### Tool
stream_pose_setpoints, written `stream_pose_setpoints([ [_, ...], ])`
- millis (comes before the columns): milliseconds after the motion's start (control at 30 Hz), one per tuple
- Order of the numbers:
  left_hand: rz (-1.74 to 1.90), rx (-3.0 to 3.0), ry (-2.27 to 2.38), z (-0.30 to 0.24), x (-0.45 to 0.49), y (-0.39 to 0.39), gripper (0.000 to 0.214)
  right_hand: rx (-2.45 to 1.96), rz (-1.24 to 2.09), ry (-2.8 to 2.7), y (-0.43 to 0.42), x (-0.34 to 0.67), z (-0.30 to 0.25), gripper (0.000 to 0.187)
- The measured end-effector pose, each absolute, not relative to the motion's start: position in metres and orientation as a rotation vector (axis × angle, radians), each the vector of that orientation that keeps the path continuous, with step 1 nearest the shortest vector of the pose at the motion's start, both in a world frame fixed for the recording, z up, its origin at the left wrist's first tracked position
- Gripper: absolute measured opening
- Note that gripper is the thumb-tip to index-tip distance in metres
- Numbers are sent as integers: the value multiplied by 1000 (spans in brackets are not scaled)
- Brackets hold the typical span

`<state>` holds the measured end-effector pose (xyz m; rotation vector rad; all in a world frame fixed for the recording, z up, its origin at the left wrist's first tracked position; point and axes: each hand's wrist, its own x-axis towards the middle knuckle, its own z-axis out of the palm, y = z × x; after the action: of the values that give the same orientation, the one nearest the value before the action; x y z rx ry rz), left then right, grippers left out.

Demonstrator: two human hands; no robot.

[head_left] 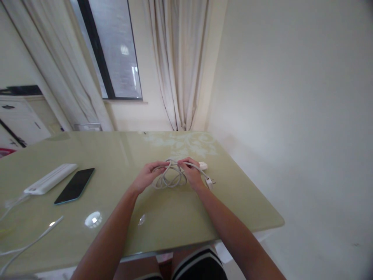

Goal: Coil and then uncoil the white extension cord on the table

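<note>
A white power cord [171,183] lies in loose, overlapping loops on the table in front of me. My left hand [148,175] pinches the loops at their left side, thumb and fingers closed on the cord. At the upper right of the coil, my right hand [190,173] grips the cord between thumb and fingers. From there a length runs out to the right and ends in a plug [209,182] with metal prongs, beside my right wrist. Just behind that hand sits a white block-shaped piece [203,166], partly hidden by the hand; I cannot tell if it joins the cord.
The pale green glossy table [163,221] meets a white wall [291,116] on the right. To the left lie a dark phone [75,186], a white power strip [51,179] and a thin white cable [35,240]. Curtains [177,58] and a window [116,46] stand behind.
</note>
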<state>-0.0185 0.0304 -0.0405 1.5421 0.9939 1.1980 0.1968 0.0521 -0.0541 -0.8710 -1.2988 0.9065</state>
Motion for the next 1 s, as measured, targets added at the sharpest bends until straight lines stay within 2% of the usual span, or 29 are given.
stream_pose_setpoints([
  [100, 1251, 1646, 1033, -41, -29, 37, 38, -801, 1098, -1232, 51, 199, -50, 41],
  [200, 1328, 1652, 1097, -49, -39, 46, 37, -743, 1195, -1150, 53, 201, -47, 43],
  [367, 1357, 1916, 1312, -60, -46, 48, 25, -758, 1131, -1176, 49, 200, -43, 45],
  [500, 1305, 2197, 1472, -59, -38, 39, 26, -841, 1014, -1344, 46, 193, -47, 46],
  [700, 1219, 2413, 1251, -54, -19, 29, 29, -919, 858, -1414, 49, 187, -58, 40],
  [867, 1208, 2356, 1194, -57, -18, 33, 28, -897, 1043, -1412, 54, 195, -55, 39],
  [1000, 1283, 2220, 1182, -62, -19, 40, 19, -806, 1206, -1505, 55, 201, -52, 40],
])
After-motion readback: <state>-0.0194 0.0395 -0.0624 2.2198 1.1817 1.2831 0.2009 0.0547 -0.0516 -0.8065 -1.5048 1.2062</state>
